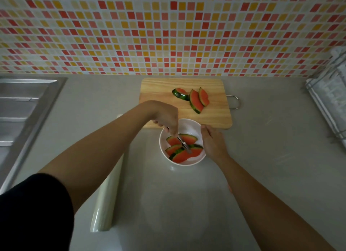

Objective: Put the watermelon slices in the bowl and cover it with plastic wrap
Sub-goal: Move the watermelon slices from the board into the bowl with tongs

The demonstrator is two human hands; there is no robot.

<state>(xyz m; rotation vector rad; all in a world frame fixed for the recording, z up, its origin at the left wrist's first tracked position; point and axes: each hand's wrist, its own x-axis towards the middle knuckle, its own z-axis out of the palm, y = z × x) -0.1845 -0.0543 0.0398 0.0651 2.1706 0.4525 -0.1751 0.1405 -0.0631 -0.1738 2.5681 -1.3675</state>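
Observation:
A white bowl (189,126) stands on the grey counter just in front of a wooden cutting board (161,90). Several watermelon slices (179,155) lie in the bowl. Three more slices (195,100) lie on the board. My left hand (167,117) grips a metal fork (184,144) whose tines rest on a slice in the bowl. My right hand (212,141) holds the bowl's right rim. A roll of plastic wrap (106,198) lies on the counter to the left, partly under my left arm.
A steel sink with drainboard (22,108) fills the left side. A folded cloth and rack (329,99) sit at the right edge. The tiled wall (168,31) rises behind the board. The board's metal handle (234,101) sticks out to the right.

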